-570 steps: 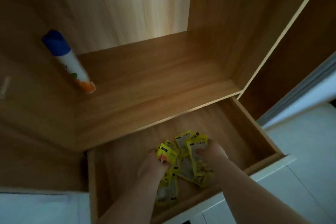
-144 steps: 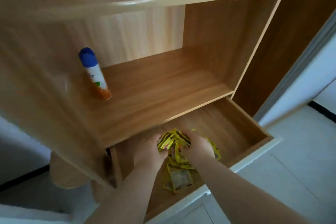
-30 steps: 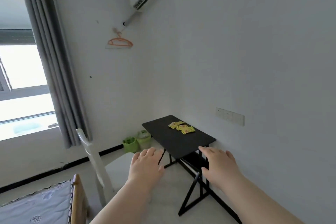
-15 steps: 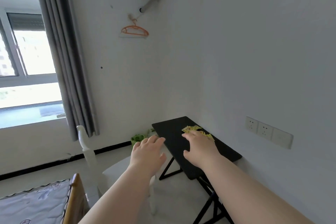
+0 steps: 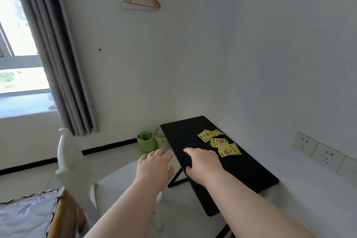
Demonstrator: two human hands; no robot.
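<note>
Several yellow packets [image 5: 219, 142] lie in a loose cluster on a black folding table [image 5: 249, 168] that stands against the white wall. My right hand [image 5: 202, 162] reaches out over the table's near-left part, fingers relaxed and empty, a short way left of the nearest packet. My left hand [image 5: 154, 165] hovers open and empty just left of the table's edge, above a white chair [image 5: 77, 162].
Two green bins [image 5: 147, 141] stand on the floor in the corner beyond the table. A grey curtain [image 5: 56, 54] hangs by the window at left. A bed corner [image 5: 29, 214] sits at the lower left. Wall sockets [image 5: 320, 152] are at right, an orange hanger [image 5: 142, 1] is on the wall.
The view has tilted down and come closer to the table. Both hands stay open and empty; the right hand has drawn back left, uncovering the packets.
</note>
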